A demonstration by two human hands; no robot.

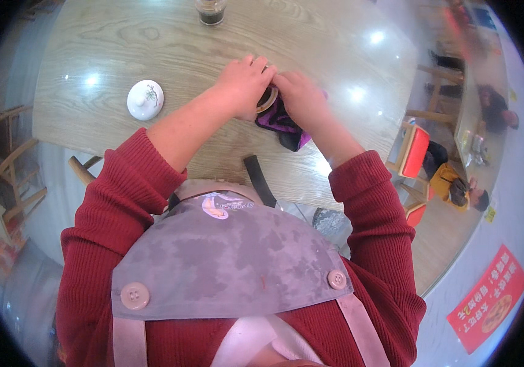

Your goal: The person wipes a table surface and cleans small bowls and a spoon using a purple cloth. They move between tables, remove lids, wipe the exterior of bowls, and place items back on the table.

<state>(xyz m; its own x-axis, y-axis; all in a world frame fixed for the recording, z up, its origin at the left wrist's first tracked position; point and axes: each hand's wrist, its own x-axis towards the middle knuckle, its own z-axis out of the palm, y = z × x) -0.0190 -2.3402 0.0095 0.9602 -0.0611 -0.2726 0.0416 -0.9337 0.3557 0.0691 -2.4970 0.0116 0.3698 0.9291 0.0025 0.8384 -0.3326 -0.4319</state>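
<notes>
Around a small round container [266,100] with a pale rim and dark inside, my left hand [247,85] has its fingers curled. My right hand [301,96] meets it at the fingertips and rests over a purple and black cloth [281,123] that lies bunched against the container. Both hands partly hide the container. A white ceramic lid [145,100] with a knob and a painted plant lies on the wood-grain table [188,50], left of my left forearm.
A glass jar [210,13] with dark contents stands at the table's far side. A black strap [259,180] lies over the near edge. Wooden chairs [14,160] stand at left, red-seated chairs [414,151] at right. Other people [454,186] sit at a table further right.
</notes>
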